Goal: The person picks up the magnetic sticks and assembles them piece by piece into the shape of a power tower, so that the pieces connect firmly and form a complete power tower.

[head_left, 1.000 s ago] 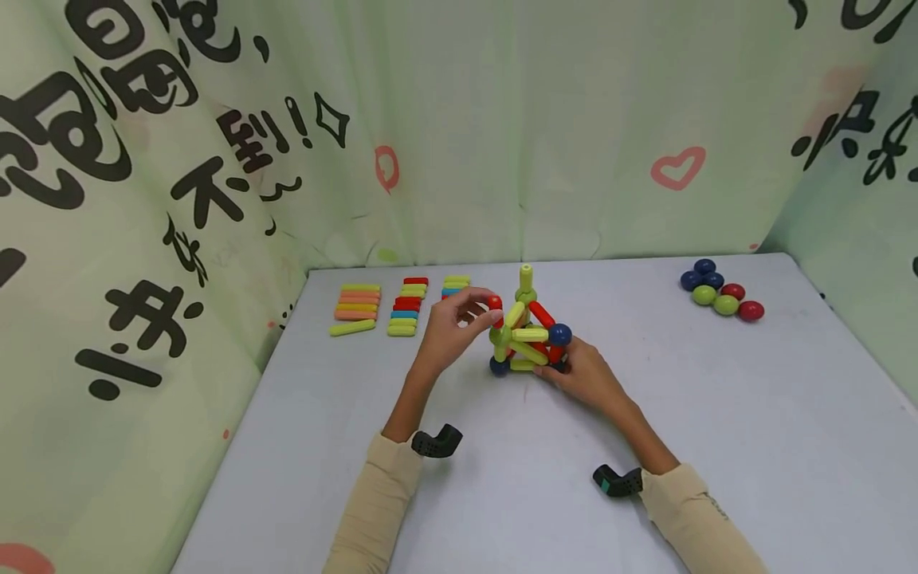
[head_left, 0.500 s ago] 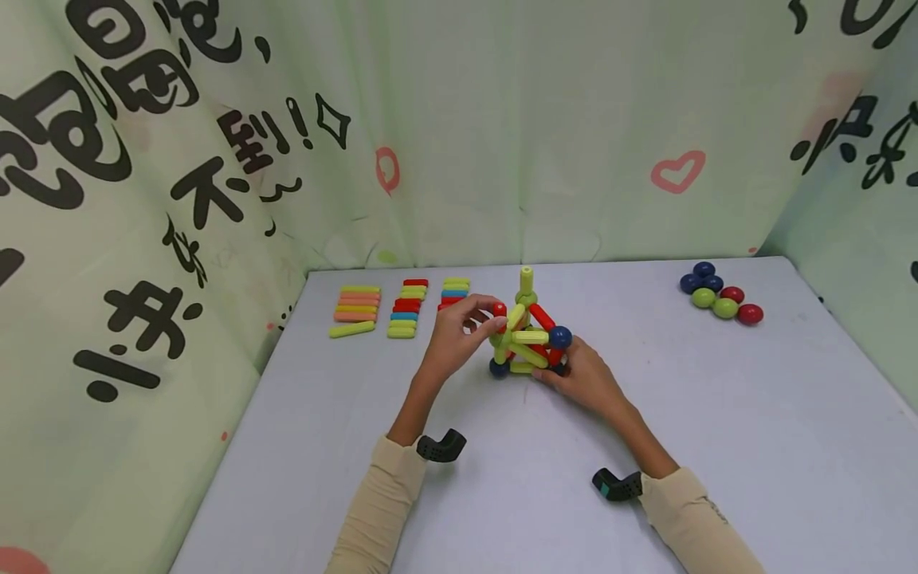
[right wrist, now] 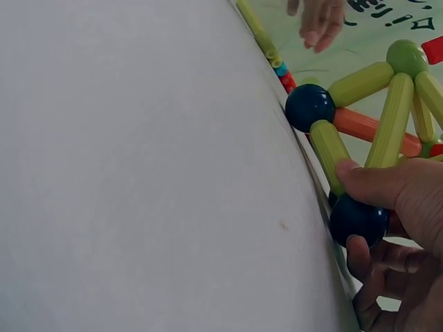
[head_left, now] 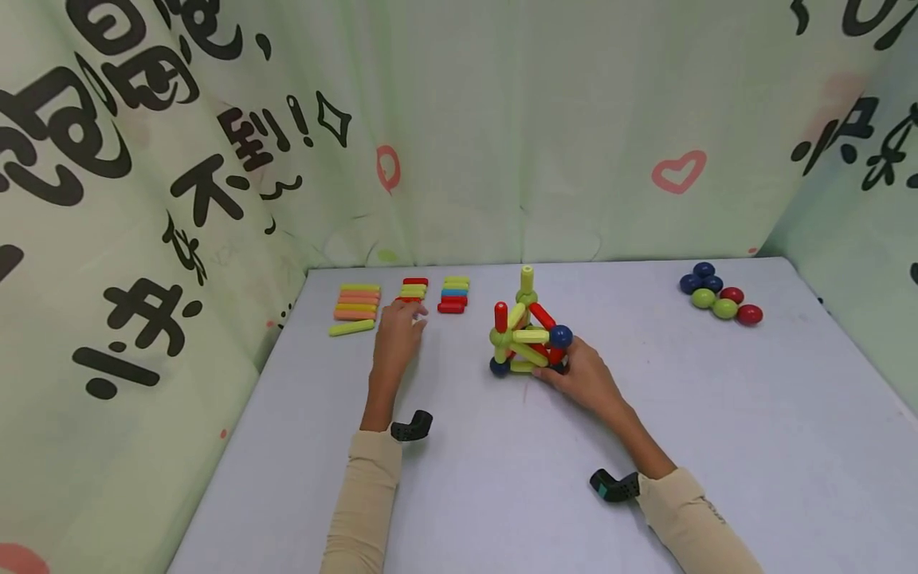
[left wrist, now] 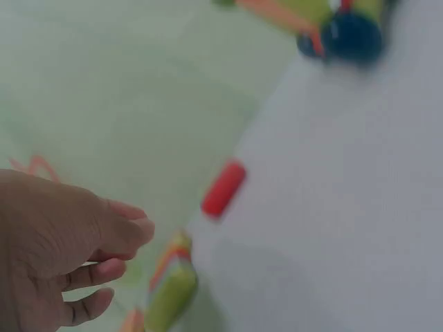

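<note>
A stick-and-ball structure (head_left: 531, 336) of yellow-green and red rods joined by green and navy balls stands near the table's middle. One red rod (head_left: 500, 316) rises upright from its left green ball. My right hand (head_left: 584, 375) grips the lower right corner; in the right wrist view the thumb lies on a green rod (right wrist: 327, 149) and fingers curl round a navy ball (right wrist: 358, 221). Over the middle column of loose rods (head_left: 403, 328), which it partly hides, is my left hand (head_left: 396, 339). The left wrist view shows that hand (left wrist: 69, 242) loosely bent, holding nothing.
A column of pink, yellow and green rods (head_left: 356, 307) lies at the left, and a shorter column of green, blue and red rods (head_left: 453, 295) lies right of my left hand. Navy, green and red balls (head_left: 725, 308) cluster at the back right. Curtains (head_left: 523, 135) hang behind.
My left hand has let go of the red rod, now upright on the structure, and moved left to the middle rod column. My right hand keeps its grip on the corner.
</note>
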### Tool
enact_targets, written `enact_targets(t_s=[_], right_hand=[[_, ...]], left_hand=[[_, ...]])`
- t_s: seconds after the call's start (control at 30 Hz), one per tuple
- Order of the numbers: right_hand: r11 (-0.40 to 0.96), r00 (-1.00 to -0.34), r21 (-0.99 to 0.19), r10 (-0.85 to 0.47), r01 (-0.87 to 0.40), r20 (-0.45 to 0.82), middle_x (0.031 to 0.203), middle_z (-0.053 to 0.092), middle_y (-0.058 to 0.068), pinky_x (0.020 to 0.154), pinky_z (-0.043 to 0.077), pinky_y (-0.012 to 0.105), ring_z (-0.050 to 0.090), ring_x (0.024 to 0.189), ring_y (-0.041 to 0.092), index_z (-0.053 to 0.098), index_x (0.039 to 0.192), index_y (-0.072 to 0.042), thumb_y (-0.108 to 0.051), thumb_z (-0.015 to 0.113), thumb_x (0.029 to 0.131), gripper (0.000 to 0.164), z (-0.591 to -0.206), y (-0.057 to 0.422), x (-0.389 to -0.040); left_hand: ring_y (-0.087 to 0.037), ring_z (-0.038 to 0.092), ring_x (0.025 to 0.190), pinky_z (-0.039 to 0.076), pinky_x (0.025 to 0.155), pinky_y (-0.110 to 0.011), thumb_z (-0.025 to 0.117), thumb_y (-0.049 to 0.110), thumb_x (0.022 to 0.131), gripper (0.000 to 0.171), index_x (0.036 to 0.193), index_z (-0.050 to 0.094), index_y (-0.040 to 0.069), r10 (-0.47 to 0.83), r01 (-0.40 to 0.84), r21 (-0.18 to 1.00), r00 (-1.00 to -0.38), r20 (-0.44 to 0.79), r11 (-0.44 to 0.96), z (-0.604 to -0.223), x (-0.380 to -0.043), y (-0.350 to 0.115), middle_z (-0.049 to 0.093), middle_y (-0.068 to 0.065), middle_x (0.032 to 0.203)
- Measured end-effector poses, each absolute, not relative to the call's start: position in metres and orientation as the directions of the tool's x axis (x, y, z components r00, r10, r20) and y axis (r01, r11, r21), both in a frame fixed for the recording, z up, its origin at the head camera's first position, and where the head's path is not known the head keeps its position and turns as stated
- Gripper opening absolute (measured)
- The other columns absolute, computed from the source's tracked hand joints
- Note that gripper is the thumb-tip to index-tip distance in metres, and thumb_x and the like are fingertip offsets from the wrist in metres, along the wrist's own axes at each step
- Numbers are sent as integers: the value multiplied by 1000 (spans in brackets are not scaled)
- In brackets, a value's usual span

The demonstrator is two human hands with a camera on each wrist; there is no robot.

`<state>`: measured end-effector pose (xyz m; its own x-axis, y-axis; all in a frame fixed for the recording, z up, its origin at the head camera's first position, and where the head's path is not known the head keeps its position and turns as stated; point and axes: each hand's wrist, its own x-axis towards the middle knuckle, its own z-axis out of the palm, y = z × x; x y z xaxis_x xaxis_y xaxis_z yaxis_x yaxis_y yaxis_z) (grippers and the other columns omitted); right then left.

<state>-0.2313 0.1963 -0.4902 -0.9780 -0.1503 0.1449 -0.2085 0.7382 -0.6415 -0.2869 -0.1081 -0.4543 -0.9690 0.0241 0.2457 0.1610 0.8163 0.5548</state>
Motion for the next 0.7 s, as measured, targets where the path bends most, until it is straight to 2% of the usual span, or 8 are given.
enact_targets(t_s=[0.1,0.27,0.33,0.43,0.53,0.63,0.7], right_hand=[[749,-981,-634,-124,-193,152,109,65,20,70,46,31,57,86,25,53,126,5,-27,80,81,61,-491,198,-232],[760,-992,-643,-27,-99,121,91,59,19,61,43,31,54,76,25,54,113,10,-29,79,82,55,-490,199,-230],[747,-994,-660,-11,-81,109,93,60,21,65,48,36,56,80,28,53,115,11,-29,79,82,58,-490,199,-229],[706,-995,-703,-39,-91,89,106,62,24,77,53,42,59,91,31,43,132,11,-27,80,82,73,-488,197,-229],[632,-996,-771,-90,-80,30,103,63,22,73,57,38,65,83,26,24,148,6,-25,81,80,94,-485,192,-228],[543,-989,-839,-145,-47,-38,89,61,18,58,57,31,65,63,18,9,152,3,-21,82,80,105,-484,186,-226],[488,-983,-872,-172,-32,-60,87,61,17,54,57,30,67,58,16,4,153,2,-18,82,80,108,-484,182,-225]], left_hand=[[-32,52,112,52,88,-44,70,10,89,22,112,71,10,-48,46,479,-982,181,876,-469,-290,-126,56,-16,118],[-31,51,106,52,84,-44,73,11,87,24,111,69,8,-54,19,479,-989,139,878,-482,-291,-139,53,-16,115],[-31,53,103,52,83,-43,74,12,86,25,109,68,6,-39,28,467,-990,134,884,-483,-292,-140,56,-15,112],[-29,58,103,53,86,-42,76,12,85,26,109,69,4,-4,39,452,-996,94,891,-481,-292,-139,62,-14,110],[-26,60,102,53,88,-40,75,13,86,27,110,70,2,76,91,481,-996,50,872,-476,-294,-137,66,-12,108],[-24,62,98,53,87,-38,72,15,88,28,112,70,0,230,227,575,-971,70,786,-466,-293,-132,68,-12,104],[-23,61,96,53,85,-37,71,16,90,27,112,70,1,326,308,669,-940,103,676,-455,-290,-122,68,-11,103]])
